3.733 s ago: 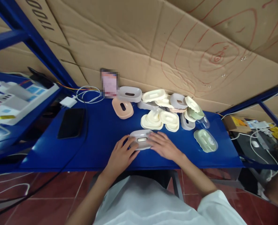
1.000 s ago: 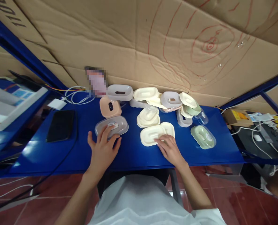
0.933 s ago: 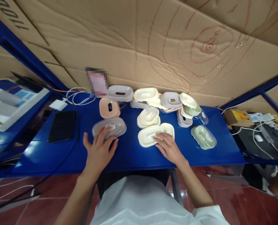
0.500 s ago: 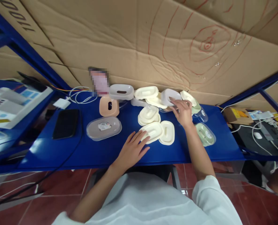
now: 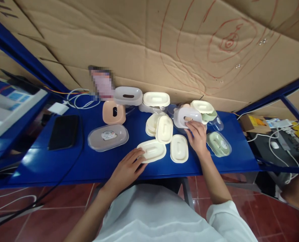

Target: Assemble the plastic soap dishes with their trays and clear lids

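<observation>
My right hand [image 5: 197, 134] grips a pale grey oval box cover [image 5: 181, 117] with a slot, at the back right, its fingertips at the slot. My left hand [image 5: 130, 164] lies near the table's front edge, fingers stretched out and touching the left end of a cream oval tray-like piece [image 5: 153, 152]. Right of that lies another cream piece [image 5: 179, 149]. Behind them, a cream piece [image 5: 164, 129] leans on a small cream stack [image 5: 151, 123]. Beyond my right hand are a cream piece [image 5: 202, 106] on a green one and a clear-topped green box [image 5: 218, 144].
On the left are a grey box with a clear cover [image 5: 107, 137], a peach box [image 5: 109, 112], a grey slotted cover [image 5: 128, 91], a black tablet-like device [image 5: 63, 131] and cables. A cream lid [image 5: 156, 98] sits at the back before the cardboard wall [image 5: 129, 40].
The grey cover has moved forward with my right hand. A cream piece from the back is now against the middle stack. My left hand and the cream piece under its fingertips have shifted left and nearer.
</observation>
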`<state>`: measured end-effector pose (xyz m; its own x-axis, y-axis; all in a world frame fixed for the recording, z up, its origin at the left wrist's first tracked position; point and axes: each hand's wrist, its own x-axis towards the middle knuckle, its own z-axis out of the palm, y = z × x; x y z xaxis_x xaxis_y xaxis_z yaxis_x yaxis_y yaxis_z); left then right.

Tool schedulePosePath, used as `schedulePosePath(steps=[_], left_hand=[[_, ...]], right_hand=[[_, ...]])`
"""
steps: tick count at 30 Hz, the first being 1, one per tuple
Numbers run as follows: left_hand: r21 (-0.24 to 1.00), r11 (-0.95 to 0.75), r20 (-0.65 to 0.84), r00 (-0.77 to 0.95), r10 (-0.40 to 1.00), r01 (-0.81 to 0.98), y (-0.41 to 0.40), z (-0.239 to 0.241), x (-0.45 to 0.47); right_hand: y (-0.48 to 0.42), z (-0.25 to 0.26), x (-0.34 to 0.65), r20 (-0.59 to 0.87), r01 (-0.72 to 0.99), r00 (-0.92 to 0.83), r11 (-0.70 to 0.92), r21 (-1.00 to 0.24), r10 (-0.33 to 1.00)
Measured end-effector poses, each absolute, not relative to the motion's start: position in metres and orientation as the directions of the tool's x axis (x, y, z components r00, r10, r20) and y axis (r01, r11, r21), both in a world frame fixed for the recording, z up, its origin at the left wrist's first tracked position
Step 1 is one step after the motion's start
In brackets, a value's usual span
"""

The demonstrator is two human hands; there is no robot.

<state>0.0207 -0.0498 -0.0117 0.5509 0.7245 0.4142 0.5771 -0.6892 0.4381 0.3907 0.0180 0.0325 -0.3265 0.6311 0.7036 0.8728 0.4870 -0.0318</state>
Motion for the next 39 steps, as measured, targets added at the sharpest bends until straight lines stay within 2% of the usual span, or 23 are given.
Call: schedulePosePath(steps=[4,8,12,15,18,22,25,27,28,31,33,35,39], left_hand=[[0.492,-0.715,0.392,0.607,0.691,0.497,-0.059,-0.009,0.01],[0.556,-0.67,0.352,0.591,0.725,0.491,-0.073,-0.01,-0.007],[0.594,-0.575,0.4,0.413,0.818,0.563,-0.078,-0.013,-0.014],[0.596,-0.573,0.395,0.416,0.819,0.563,-0.076,-0.014,-0.014],[0.534,-0.611,0.363,0.495,0.79,0.584,-0.072,-0.015,-0.012],[0.374,-0.669,0.399,0.54,0.741,0.642,-0.066,-0.017,-0.014],[0.349,-0.679,0.393,0.557,0.732,0.646,-0.064,-0.018,-0.017],[0.381,-0.673,0.385,0.553,0.739,0.634,-0.065,-0.017,-0.018],[0.404,-0.667,0.382,0.547,0.745,0.626,-0.065,-0.017,-0.018],[0.467,-0.648,0.372,0.531,0.761,0.602,-0.065,-0.014,-0.012],[0.488,-0.645,0.374,0.527,0.763,0.588,-0.065,-0.012,-0.005],[0.496,-0.647,0.368,0.535,0.76,0.579,-0.065,-0.01,0.003],[0.524,-0.634,0.338,0.545,0.768,0.568,-0.063,-0.01,0.009]], right_hand=[[-0.05,0.047,0.346,0.695,0.804,-0.413,0.594,-0.026,0.589],[-0.116,0.036,0.292,0.528,0.697,-0.552,0.705,-0.132,0.645],[-0.124,0.021,0.269,0.408,0.726,-0.557,0.663,-0.186,0.724],[-0.108,0.017,0.261,0.331,0.733,-0.573,0.649,-0.203,0.75],[-0.094,0.014,0.248,0.281,0.703,-0.61,0.669,-0.24,0.741],[-0.085,0.006,0.234,0.296,0.674,-0.635,0.699,-0.24,0.713],[-0.077,0.009,0.249,0.332,0.626,-0.659,0.736,-0.256,0.675],[-0.066,0.016,0.275,0.416,0.68,-0.561,0.685,-0.261,0.715],[-0.058,0.02,0.292,0.465,0.751,-0.458,0.61,-0.253,0.758],[-0.025,0.025,0.342,0.553,0.949,-0.079,0.232,-0.213,0.829],[-0.002,0.021,0.366,0.557,0.976,0.042,0.084,-0.199,0.829],[0.016,0.014,0.379,0.537,0.962,0.081,0.076,-0.264,0.84],[0.018,0.011,0.38,0.548,0.83,0.156,0.191,-0.524,0.822]])
